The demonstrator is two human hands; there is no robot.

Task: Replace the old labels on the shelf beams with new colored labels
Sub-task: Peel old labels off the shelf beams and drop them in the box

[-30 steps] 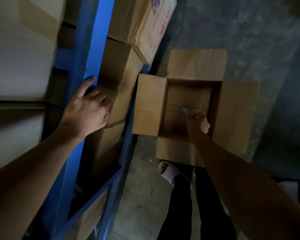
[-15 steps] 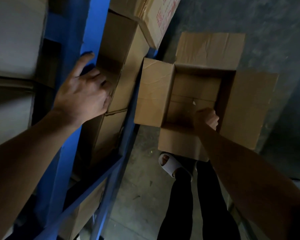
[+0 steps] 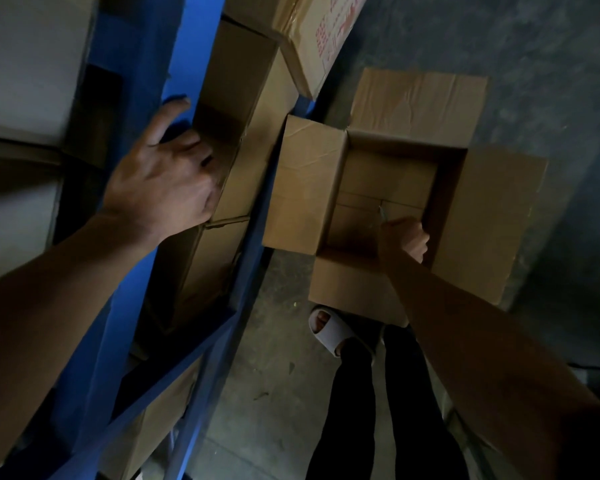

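My left hand lies on the blue shelf beam. Its thumb stretches up along the beam and its fingers curl over the beam's right edge, against a shelved carton. No label shows on the beam around the hand. My right hand reaches down into an open cardboard box on the floor. Its fingers are curled and pinch a small thin label strip, seen edge-on above the knuckles. The inside of the box looks bare apart from that hand.
Several brown cartons fill the blue rack on the left, one with red print overhanging at the top. A diagonal blue brace crosses below. My foot in a pale sandal stands on the grey concrete floor by the box.
My right hand has stayed inside the box, and the blue label it held up now shows only as a thin sliver. My left hand has kept its place on the beam.
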